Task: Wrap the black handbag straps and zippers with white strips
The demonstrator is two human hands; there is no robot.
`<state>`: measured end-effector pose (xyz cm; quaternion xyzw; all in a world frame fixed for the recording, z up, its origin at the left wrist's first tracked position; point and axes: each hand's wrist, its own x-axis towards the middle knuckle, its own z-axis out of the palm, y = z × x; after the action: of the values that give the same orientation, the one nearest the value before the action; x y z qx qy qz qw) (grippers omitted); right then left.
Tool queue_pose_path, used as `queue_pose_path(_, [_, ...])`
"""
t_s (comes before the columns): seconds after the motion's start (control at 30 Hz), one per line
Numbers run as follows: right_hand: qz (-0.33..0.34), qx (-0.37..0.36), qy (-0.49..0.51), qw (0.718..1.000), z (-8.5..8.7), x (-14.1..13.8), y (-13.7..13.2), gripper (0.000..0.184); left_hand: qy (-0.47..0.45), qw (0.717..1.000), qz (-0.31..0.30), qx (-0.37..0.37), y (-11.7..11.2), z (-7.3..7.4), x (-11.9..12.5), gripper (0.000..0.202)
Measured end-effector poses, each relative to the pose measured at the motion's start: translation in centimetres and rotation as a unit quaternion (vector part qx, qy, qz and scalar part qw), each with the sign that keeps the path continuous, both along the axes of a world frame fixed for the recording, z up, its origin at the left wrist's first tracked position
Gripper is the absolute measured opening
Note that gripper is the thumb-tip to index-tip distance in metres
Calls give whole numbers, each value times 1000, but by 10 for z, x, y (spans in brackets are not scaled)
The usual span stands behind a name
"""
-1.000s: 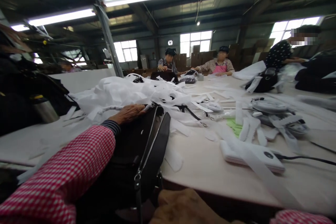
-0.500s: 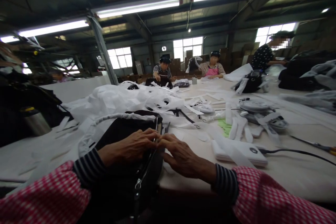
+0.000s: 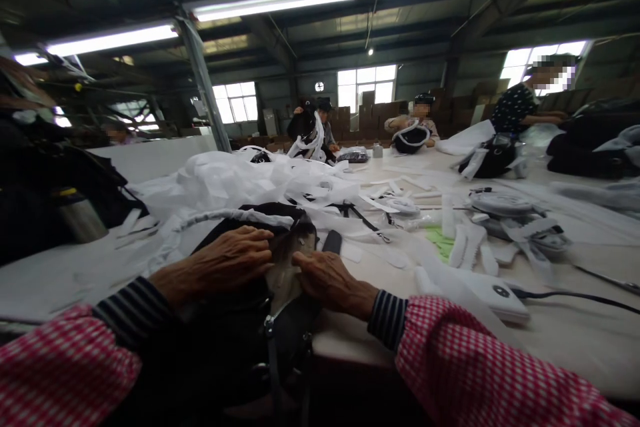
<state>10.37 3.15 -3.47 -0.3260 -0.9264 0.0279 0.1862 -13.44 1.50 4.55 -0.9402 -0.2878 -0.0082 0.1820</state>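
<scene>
A black bag [image 3: 220, 340] lies at the table's front edge, its zipped mouth spread apart so that a beige lining [image 3: 286, 265] shows. My left hand [image 3: 225, 260] grips the bag's left edge with fingers curled over it. On the opposite side, my right hand [image 3: 327, 277] is closed on the right edge of the opening. The zipper pull [image 3: 270, 328] hangs at the near end of the opening, with a dark strap below it. A handle wrapped in white padding [image 3: 235, 215] arches behind my left hand.
White wrapping sheets [image 3: 225, 177] are heaped behind the bag. To the right lie a white device with a cable [image 3: 493, 293], green pieces [image 3: 440, 240] and grey coils [image 3: 505, 203]. A metal flask [image 3: 83, 217] stands left. Several co-workers, one in a dotted top [image 3: 507, 107], sit beyond.
The bag's mouth has gone from zipped edges held together to spread wide. My hands have moved apart, the left one leftward. Two co-workers across the table have raised or shifted black bags.
</scene>
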Motion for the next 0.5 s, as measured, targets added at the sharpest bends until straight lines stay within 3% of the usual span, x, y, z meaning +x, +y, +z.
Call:
queue_pose_path(0.1, [-63,-10,-8,998,4,-12,16,16,12,1000,-5,5,7,-13,2,24])
queue_pose_path(0.17, [-115,-17,-23,993,5,-18,27,18,-5,1000,19,5,16,-13,4,22])
queue_pose_path(0.27, [-159,-25,-53,986,6,-26,41,19,-55,992,92,-66,30,1,3,18])
queue_pose_path(0.33, [-157,-24,-67,985,7,-32,48,19,-71,979,119,-147,37,12,4,10])
queue_pose_path(0.37, [-155,-21,-71,985,8,-34,50,19,-73,975,125,-169,39,15,6,15])
queue_pose_path(0.43, [-155,-13,-77,985,11,-37,52,21,-61,981,119,-144,42,13,12,25])
queue_pose_path(0.5, [-164,-3,-81,983,12,-38,52,24,-55,993,77,-68,44,1,17,31])
